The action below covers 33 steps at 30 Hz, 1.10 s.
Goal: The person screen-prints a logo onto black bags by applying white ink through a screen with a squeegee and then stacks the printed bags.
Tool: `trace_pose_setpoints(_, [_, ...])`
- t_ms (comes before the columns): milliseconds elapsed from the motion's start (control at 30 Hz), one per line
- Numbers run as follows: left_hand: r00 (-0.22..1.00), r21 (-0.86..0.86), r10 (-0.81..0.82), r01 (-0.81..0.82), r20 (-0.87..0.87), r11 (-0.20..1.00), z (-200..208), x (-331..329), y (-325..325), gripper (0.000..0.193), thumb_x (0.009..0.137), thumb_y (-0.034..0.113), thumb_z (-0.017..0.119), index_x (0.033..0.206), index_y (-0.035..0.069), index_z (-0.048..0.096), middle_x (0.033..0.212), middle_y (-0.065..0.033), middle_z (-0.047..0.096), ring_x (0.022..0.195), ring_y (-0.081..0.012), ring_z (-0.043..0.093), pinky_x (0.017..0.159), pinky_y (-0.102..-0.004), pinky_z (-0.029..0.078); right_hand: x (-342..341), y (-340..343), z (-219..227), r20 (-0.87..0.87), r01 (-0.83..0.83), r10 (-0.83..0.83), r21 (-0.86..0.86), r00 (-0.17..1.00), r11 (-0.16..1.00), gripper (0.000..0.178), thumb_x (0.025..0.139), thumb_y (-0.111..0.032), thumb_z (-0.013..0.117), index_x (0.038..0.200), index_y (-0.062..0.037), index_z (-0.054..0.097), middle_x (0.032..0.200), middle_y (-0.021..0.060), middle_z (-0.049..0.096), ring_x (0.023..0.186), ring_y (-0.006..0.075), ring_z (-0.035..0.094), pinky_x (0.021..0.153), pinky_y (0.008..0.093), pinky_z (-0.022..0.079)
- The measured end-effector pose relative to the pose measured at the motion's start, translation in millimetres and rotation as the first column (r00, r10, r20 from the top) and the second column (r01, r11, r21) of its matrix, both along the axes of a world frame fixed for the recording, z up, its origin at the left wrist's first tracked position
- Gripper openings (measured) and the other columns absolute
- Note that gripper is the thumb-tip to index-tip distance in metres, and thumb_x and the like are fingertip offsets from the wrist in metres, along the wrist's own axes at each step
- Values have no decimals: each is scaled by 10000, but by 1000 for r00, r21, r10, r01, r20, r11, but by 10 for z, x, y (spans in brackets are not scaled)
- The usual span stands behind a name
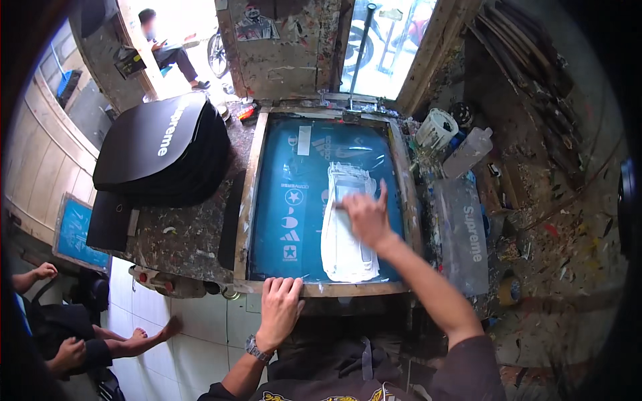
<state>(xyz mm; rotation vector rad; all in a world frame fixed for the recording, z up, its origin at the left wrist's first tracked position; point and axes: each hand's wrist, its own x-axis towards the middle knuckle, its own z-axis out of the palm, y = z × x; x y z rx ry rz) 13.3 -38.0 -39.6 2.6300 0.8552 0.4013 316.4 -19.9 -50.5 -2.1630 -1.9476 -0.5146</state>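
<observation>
A silk screen with blue-green mesh [271, 154] in a wooden frame [244, 220] lies in front of me, with pale logo shapes in the mesh. A thick patch of white ink [344, 257] is spread over its right half. My right hand [366, 217] is above this patch, closed on what looks like a small squeegee [340, 206]; only a brown edge shows past the fingers, and one finger points away from me. My left hand [281, 304] grips the near rail of the frame, fingers over the top, left of the middle.
Black curved sheets [144, 140] are stacked at the left. Right of the screen stand a white tub [437, 129], a squeeze bottle [468, 152] and a translucent printed sheet [461, 234]. A seated person [67, 334] is at lower left; another person [170, 50] sits outside the doorway.
</observation>
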Motion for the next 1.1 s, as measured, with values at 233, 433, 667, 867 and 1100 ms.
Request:
trace_pose_setpoints(233, [999, 0, 30, -30, 18, 1000, -13, 23, 2, 529, 698, 112, 831, 1177, 65, 610, 1055, -99, 622, 1069, -305, 575, 1046, -461, 409, 577, 377, 403, -233, -85, 44, -166, 971, 983, 270, 815, -140, 708, 1075, -86, 661, 1010, 146, 690, 989, 370, 686, 891, 449, 536])
trace_pose_setpoints(433, [999, -43, 49, -49, 9, 998, -84, 20, 0, 546, 685, 109, 838, 1184, 80, 618, 1060, -80, 624, 1087, -282, 583, 1087, -485, 393, 625, 266, 620, -521, -312, 32, -460, 853, 831, 385, 826, -243, 697, 1142, -43, 607, 977, 253, 713, 944, 474, 682, 819, 547, 548])
trace_pose_setpoints(667, [998, -79, 69, -68, 7, 995, -112, 29, 2, 563, 677, 98, 840, 1201, 89, 634, 1130, -79, 643, 1130, -278, 583, 1121, -505, 373, 1095, 929, 559, -341, -66, -27, -260, 940, 963, 353, 846, -153, 687, 1156, -32, 569, 1008, 272, 704, 972, 484, 671, 839, 581, 524])
trace_pose_setpoints(867, [998, -84, 52, -55, -38, 995, -56, 79, 3, 560, 697, 124, 837, 1216, 82, 630, 1127, -78, 632, 1132, -264, 579, 1128, -514, 360, 1200, 725, 322, -367, 19, -106, -234, 924, 972, 395, 869, -187, 709, 1161, -17, 505, 1000, 286, 699, 996, 505, 655, 846, 590, 519])
trace_pose_setpoints(1100, [998, -128, 64, -67, -24, 990, -57, 57, 4, 586, 673, 56, 821, 1230, 72, 639, 1154, -92, 641, 1146, -284, 583, 1158, -526, 337, 854, 172, 286, -489, 39, -220, -354, 844, 935, 426, 873, -195, 708, 1167, 18, 486, 972, 301, 689, 969, 518, 650, 827, 597, 518])
